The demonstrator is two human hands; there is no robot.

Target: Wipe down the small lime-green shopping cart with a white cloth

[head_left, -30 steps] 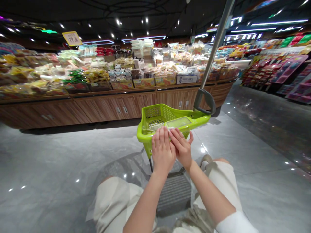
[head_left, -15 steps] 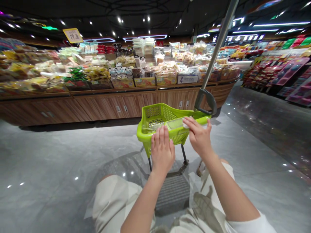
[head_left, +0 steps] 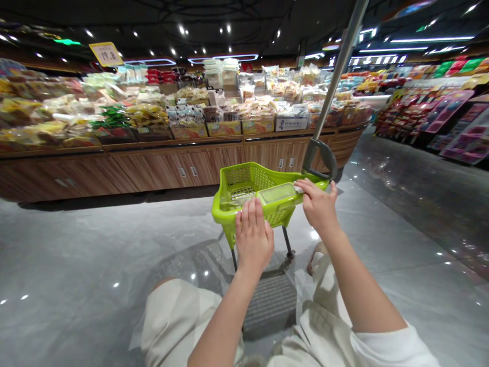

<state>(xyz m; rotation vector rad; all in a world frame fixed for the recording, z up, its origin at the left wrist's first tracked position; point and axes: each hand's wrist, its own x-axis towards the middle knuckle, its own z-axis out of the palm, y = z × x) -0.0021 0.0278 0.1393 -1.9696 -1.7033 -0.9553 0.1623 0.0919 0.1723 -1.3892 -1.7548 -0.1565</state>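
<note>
A lime-green shopping basket cart (head_left: 216,210) stands in front of my knees, with a clear panel (head_left: 278,193) set into its near handle bar. My left hand (head_left: 254,237) lies flat over the near rim, left of the panel, its fingers stretched out side by side. At the panel's right end, my right hand (head_left: 320,206) presses a small white tissue (head_left: 298,188) against the bar; most of the tissue is hidden under the fingers. A grey loop grip (head_left: 329,159) with a metal pole rises at the cart's right corner.
Across the aisle runs a wooden display counter (head_left: 153,165) piled with packaged food (head_left: 260,109). A price sign (head_left: 106,54) stands above it at the left. More shelves (head_left: 405,109) are on the right. Below lies a shiny grey floor (head_left: 76,244).
My right hand has slid a little right along the bar with the tissue, showing more of the clear panel. My left hand stays on the rim. The view has shifted slightly.
</note>
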